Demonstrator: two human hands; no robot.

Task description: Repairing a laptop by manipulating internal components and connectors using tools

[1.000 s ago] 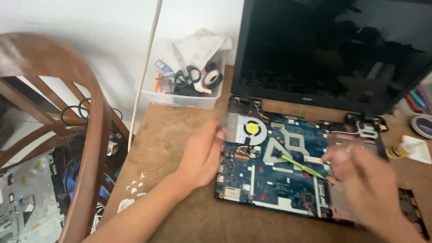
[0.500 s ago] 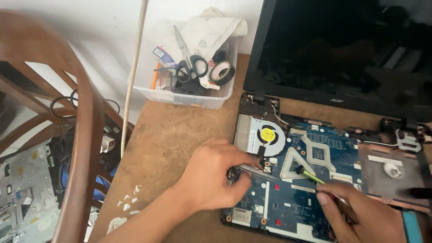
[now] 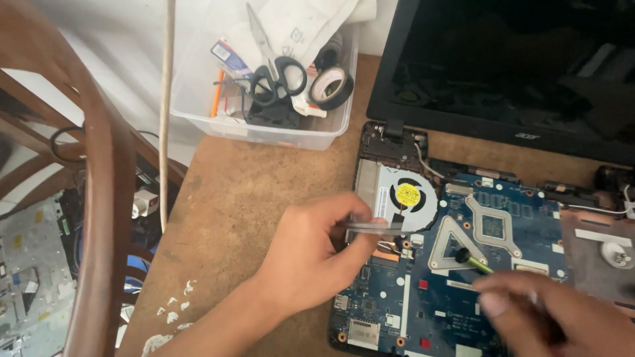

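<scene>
Item: opened laptop (image 3: 529,79) on a brown tabletop (image 3: 264,198), its blue motherboard (image 3: 463,284) laid bare in the lower right of the frame, the black screen tilted back at upper right.

Progress, as judged from the frame: the cover over the board was already off, and the round cooling fan (image 3: 405,196) with its yellow hub still sat in place at the board's upper left corner. Silver heat-sink brackets remained on the board. The work looked midway, with parts still to be freed.

Left hand (image 3: 311,264): at centre frame, thumb and fingers pinched closed on metal tweezers (image 3: 370,227), the tips lying just below the fan.

Right hand (image 3: 555,317): lower right, blurred, fingers curled round a green-handled screwdriver (image 3: 471,261), its black tip resting on the board beside the triangular bracket.

Also present: clear plastic tub (image 3: 264,125) at upper centre holding scissors (image 3: 274,73) and a roll of black tape (image 3: 331,86); wooden chair (image 3: 99,198) at left.

Change against the earlier frames: the camera view stood closer and lower over the board. The left hand, flat on the board's edge a second before, had closed on the tweezers near the fan. The right hand kept the screwdriver in much the same spot.
</scene>
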